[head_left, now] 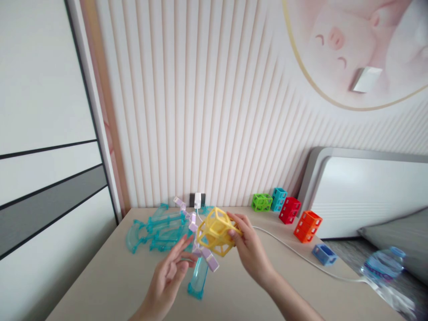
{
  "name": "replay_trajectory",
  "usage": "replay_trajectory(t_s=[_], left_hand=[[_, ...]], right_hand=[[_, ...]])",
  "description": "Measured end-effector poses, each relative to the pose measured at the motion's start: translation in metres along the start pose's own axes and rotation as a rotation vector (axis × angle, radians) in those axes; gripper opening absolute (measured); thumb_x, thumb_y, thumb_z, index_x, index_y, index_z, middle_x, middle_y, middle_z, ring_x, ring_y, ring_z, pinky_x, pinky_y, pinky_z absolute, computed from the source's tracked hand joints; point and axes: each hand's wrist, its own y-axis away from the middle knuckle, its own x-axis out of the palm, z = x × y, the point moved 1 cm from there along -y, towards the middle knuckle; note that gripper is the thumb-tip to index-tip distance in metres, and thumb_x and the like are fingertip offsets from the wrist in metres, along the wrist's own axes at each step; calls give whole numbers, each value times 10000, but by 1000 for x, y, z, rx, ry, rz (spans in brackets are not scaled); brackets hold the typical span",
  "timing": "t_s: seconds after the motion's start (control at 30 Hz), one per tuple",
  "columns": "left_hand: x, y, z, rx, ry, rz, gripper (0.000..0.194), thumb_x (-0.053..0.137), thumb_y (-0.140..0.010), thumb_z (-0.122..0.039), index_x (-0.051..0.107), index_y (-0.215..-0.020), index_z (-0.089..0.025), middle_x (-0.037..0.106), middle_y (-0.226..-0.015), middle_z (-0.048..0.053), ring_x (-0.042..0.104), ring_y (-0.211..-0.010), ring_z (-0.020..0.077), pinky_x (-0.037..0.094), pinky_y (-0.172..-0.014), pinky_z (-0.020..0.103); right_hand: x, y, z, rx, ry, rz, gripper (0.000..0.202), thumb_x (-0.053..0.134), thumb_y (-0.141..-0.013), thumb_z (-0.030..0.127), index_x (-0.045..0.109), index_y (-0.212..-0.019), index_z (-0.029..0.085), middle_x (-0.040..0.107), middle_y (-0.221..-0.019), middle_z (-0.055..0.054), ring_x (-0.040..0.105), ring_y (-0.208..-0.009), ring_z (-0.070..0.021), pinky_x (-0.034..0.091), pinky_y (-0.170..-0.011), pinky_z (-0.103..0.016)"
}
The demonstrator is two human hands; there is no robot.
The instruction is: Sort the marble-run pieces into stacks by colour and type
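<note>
Above the middle of the table, my right hand [247, 243] grips a yellow openwork frame piece [217, 232] by its right side. My left hand [172, 272] is just left of it, fingers spread and nothing held. Behind and below the yellow piece runs a chain of pale purple blocks [210, 258], partly hidden by it. The fingertips of my left hand are near these blocks; whether they touch is unclear. A clear teal track piece [199, 276] lies on the table below the chain.
Several teal track pieces [167, 229] lie at the back left. On the right stand green [261, 202], cyan [278, 199], red [290, 210] and orange [308, 226] frame blocks, plus a blue one [324, 254]. A white cable [290, 248] crosses the table [254, 294] near a bottle [384, 264].
</note>
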Motion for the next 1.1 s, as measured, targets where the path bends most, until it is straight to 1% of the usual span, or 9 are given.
replay_trajectory(t_s=[0.07,0.2,0.3,0.4,0.53,0.73,0.83,0.93,1.1], left_hand=[[-1,0,0,13,-43,-19,605,625,-903,-544,584,-1393,-192,665,-1356,167,735,-915,239,610,-857,347],[-3,2,1,69,-167,61,449,542,-970,-478,679,-1270,-173,781,-1003,116,736,-860,221,606,-830,302],[-4,4,5,263,-354,190,324,517,-995,-342,699,-1227,-208,774,-895,82,740,-853,200,597,-812,251],[-3,5,9,524,-545,317,310,544,-959,-187,687,-1230,-237,776,-957,82,746,-882,190,583,-840,225],[-1,6,14,716,-644,404,363,520,-917,-84,671,-1216,-227,767,-912,80,740,-799,181,587,-789,210],[2,4,23,786,-652,400,303,480,-930,-73,663,-1138,-196,734,-844,66,711,-743,162,583,-747,203],[4,4,25,843,-645,368,270,435,-963,-92,652,-1100,-175,711,-803,59,688,-706,147,576,-705,194],[5,4,27,874,-658,365,255,422,-977,-107,648,-1077,-171,702,-780,54,682,-692,143,573,-687,190],[4,3,30,868,-688,382,247,426,-967,-92,638,-1065,-173,698,-778,51,680,-687,145,576,-696,203]], right_hand=[[-31,-15,-25,19,180,-93,420,454,-1018,441,620,-1332,216,585,-1236,-119,640,-1095,-238,576,-885,-332],[-101,-43,-88,110,566,-213,465,425,-989,436,625,-1329,190,580,-1198,-122,628,-1111,-270,540,-955,-395],[-139,-50,-126,197,695,-248,452,440,-947,396,652,-1288,186,577,-1195,-140,649,-1049,-310,534,-923,-464],[-155,-47,-151,239,795,-228,439,437,-945,397,670,-1266,209,586,-1220,-143,683,-968,-305,551,-838,-436],[-158,-41,-174,224,881,-147,428,415,-974,362,662,-1291,215,598,-1263,-136,711,-888,-252,559,-738,-341],[-165,-40,-190,181,1021,-56,405,426,-976,250,644,-1318,253,625,-1311,-107,703,-891,-220,560,-673,-286],[-162,-35,-185,167,1131,-87,476,487,-902,143,620,-1344,259,586,-1384,-124,657,-1060,-280,553,-837,-375],[-140,-26,-178,150,1233,-158,565,492,-869,89,561,-1407,249,539,-1441,-147,554,-1239,-328,452,-1015,-485],[-97,-13,-176,171,1314,-317,449,412,-990,280,525,-1418,206,506,-1469,-198,391,-1389,-394,310,-1084,-626]])
